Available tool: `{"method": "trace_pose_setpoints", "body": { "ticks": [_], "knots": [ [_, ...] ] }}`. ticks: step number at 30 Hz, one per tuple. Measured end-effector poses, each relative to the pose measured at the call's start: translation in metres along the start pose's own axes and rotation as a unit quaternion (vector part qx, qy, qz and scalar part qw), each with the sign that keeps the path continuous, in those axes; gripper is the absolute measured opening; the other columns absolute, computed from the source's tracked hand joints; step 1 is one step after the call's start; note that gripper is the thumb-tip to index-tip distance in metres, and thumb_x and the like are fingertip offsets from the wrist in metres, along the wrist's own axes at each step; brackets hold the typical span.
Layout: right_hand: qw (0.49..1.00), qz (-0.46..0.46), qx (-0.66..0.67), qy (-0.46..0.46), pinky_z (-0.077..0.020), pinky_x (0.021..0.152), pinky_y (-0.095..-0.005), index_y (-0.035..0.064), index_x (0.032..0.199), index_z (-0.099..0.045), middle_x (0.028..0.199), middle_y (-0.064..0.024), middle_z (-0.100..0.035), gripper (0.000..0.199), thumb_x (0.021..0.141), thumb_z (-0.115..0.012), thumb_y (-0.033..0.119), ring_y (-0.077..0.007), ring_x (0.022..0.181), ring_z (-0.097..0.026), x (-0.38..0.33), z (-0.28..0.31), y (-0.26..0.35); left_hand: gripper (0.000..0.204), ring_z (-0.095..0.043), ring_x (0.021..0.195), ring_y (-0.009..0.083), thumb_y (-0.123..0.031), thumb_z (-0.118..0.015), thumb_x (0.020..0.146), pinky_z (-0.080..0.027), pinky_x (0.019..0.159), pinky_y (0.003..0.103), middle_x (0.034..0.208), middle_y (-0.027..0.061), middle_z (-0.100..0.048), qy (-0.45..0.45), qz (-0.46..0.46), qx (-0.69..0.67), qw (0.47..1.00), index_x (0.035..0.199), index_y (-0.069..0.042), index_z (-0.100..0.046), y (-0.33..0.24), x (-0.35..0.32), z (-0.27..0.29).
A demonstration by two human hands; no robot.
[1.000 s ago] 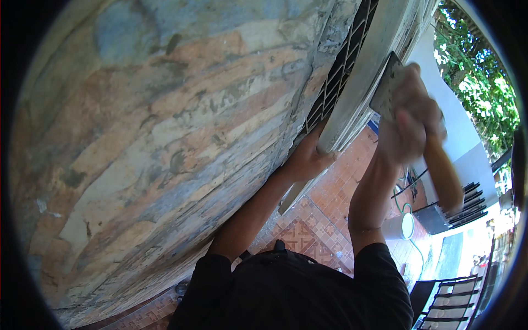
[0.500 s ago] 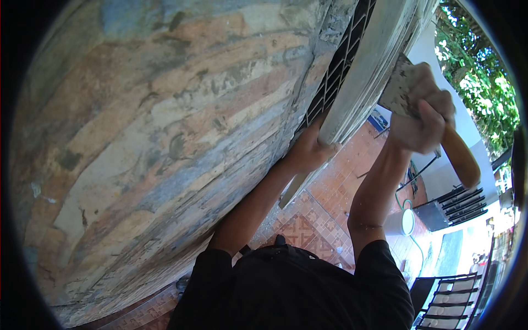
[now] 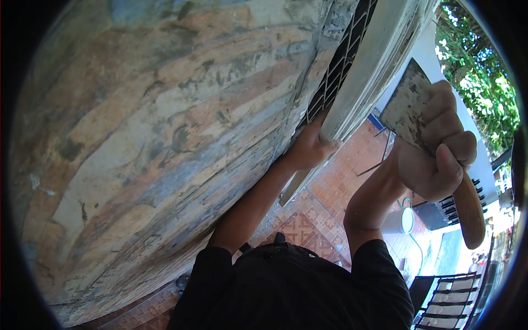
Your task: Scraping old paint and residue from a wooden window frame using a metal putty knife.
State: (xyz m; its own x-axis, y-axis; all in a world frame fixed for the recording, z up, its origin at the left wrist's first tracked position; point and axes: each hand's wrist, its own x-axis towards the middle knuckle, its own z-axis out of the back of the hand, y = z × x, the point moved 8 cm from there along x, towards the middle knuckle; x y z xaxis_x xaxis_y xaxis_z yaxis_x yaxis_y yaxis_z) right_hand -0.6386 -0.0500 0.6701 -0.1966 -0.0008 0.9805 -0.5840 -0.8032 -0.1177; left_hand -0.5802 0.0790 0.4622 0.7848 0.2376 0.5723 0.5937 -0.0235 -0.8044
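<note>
A flat, stained metal scraper point(image 3: 406, 104) with a wooden handle point(image 3: 471, 212) is in my right hand point(image 3: 440, 146), fingers wrapped around it where blade and handle meet. Its blade points up and left, apart from the worn whitish wooden frame point(image 3: 366, 77). My left hand point(image 3: 311, 146) grips the lower part of that frame, thumb on the outer face; its other fingers are hidden behind the wood. Dark metal mesh point(image 3: 336, 71) shows between the frame and the wall.
A weathered, patchy wall point(image 3: 176, 126) fills the left side. Below lies a tiled floor point(image 3: 330, 176) with a white bucket point(image 3: 397, 221) and a hose. A slatted chair point(image 3: 451, 300) stands at lower right, with leafy branches point(image 3: 479, 82) at upper right.
My right hand and the scraper have moved down and right, farther from the frame and closer to view. My left hand keeps its place on the frame.
</note>
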Motion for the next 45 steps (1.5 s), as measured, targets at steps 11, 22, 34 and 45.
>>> {"method": "trace_pose_setpoints", "body": {
  "ticks": [11, 22, 34, 45],
  "knots": [
    [0.999, 0.021, 0.009, 0.034, -0.0267, 0.057, -0.0345, 0.0031, 0.062, -0.038, 0.055, -0.0051, -0.033, 0.014, 0.07, -0.049, 0.006, -0.0187, 0.055, -0.03, -0.003, 0.003, -0.015, 0.065, -0.04, 0.122, 0.0183, 0.001, -0.061, 0.079, -0.03, 0.103, 0.034, 0.131, 0.012, -0.043, -0.003, 0.018, -0.006, 1.0, 0.137, -0.001, -0.03, -0.002, -0.002, -0.003],
    [0.999, 0.01, -0.032, 0.037, -0.0228, 0.057, -0.0359, 0.0113, 0.057, -0.027, 0.049, -0.0033, -0.025, 0.02, 0.069, -0.043, 0.012, -0.0168, 0.053, -0.023, 0.001, -0.005, -0.024, 0.068, -0.038, 0.124, 0.0187, 0.002, -0.06, 0.079, -0.029, 0.104, 0.034, 0.133, 0.0121, -0.042, -0.006, 0.026, -0.021, 0.999, 0.139, -0.002, -0.028, -0.002, -0.004, 0.002],
    [0.977, 0.018, -0.211, -0.011, -0.0257, 0.056, -0.0351, 0.0069, 0.06, -0.036, 0.052, -0.0056, -0.035, 0.015, 0.07, -0.048, 0.007, -0.019, 0.053, -0.031, -0.009, -0.006, -0.021, 0.055, -0.049, 0.111, 0.0168, -0.001, -0.062, 0.079, -0.038, 0.096, 0.033, 0.118, 0.0101, -0.052, -0.034, 0.015, 0.006, 0.999, 0.129, 0.0, -0.038, -0.011, -0.007, 0.007],
    [0.983, 0.055, -0.175, 0.032, -0.0226, 0.049, -0.0298, 0.0055, 0.057, -0.033, 0.051, -0.002, -0.036, 0.028, 0.071, -0.057, 0.002, -0.0163, 0.048, -0.033, -0.006, 0.009, -0.056, 0.05, -0.051, 0.104, 0.0145, -0.001, -0.062, 0.079, -0.04, 0.091, 0.031, 0.112, 0.0075, -0.054, -0.027, 0.023, -0.006, 0.999, 0.125, 0.0, -0.042, -0.003, -0.007, 0.005]
  ]
}}
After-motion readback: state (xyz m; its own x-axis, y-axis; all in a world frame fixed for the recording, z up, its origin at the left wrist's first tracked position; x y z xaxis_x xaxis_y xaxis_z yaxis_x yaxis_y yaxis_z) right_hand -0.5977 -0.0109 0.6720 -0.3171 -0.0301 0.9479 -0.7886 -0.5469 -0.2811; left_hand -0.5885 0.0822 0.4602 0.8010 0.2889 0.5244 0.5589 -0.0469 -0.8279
